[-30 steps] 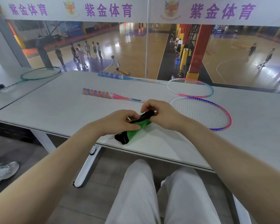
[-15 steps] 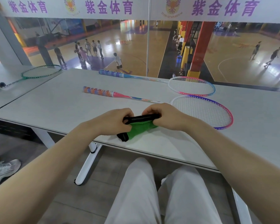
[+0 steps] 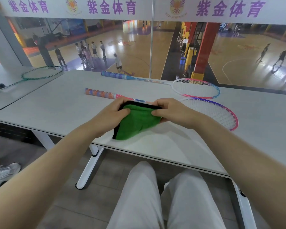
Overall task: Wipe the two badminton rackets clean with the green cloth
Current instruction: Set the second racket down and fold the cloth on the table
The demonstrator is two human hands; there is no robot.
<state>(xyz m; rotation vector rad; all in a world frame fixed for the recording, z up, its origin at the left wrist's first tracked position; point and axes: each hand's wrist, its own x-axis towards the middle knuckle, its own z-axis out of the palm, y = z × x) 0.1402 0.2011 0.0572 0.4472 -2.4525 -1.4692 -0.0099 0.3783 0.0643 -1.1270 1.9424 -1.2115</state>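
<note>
Cloth (image 3: 135,123) sits between your two hands, just above the near edge of the table (image 3: 56,109): a green cloth with a black hem. Your left hand (image 3: 112,113) pinches its upper left corner with thumb and curled fingers, and your right hand (image 3: 170,111) grips the upper right corner the same way, so the black hem runs taut from one to the other and the green face hangs down toward you.

Just beyond your left hand lies the orange-handled racket (image 3: 99,93); its shaft passes behind your knuckles and its pink-and-purple head shows to the right of your right hand. Farther out, past both hands, the blue-handled racket (image 3: 195,88) lies flat, its head just beside the nearer one. A green racket (image 3: 41,73) rests well off to the left of your left hand, on the neighbouring tabletop.

Nothing on the table holds anything; no container shows.

Against a second ago, the cloth is opened out: then it was a bunched roll squeezed between your hands, mostly black, and now it is spread into a broad green panel, with your hands farther apart. The rackets lie as they did.
</note>
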